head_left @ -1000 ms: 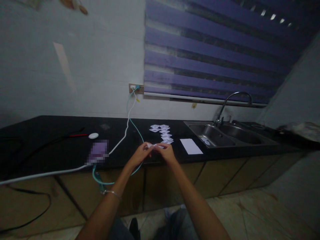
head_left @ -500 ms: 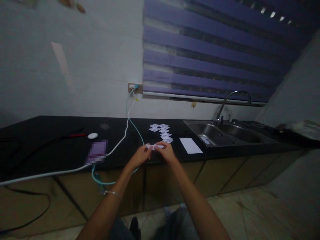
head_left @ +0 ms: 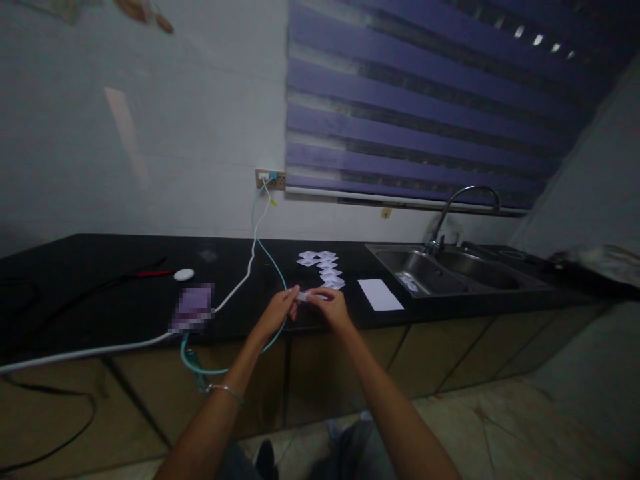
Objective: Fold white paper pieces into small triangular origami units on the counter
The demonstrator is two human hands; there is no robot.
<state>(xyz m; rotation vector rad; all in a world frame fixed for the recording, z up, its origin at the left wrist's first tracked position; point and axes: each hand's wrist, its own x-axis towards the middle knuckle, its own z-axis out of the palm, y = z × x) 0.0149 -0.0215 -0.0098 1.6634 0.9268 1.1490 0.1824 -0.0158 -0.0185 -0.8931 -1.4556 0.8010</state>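
Both my hands meet over the front edge of a black countertop (head_left: 100, 300). My left hand (head_left: 277, 312) and my right hand (head_left: 329, 308) pinch the two ends of a small folded white paper piece (head_left: 308, 295) held between them. Just beyond, several small folded white paper pieces (head_left: 323, 267) lie in a cluster on the counter. A flat white sheet of paper (head_left: 380, 295) lies to the right of them.
A steel sink (head_left: 450, 273) with a curved tap (head_left: 463, 203) is at the right. White and teal cables (head_left: 255, 247) run from a wall socket (head_left: 270, 178) across the counter to a blurred purple object (head_left: 193, 307). A white round item (head_left: 183, 274) and dark cables lie left.
My hands stay together on the paper piece with small finger movements; the view has shifted slightly.
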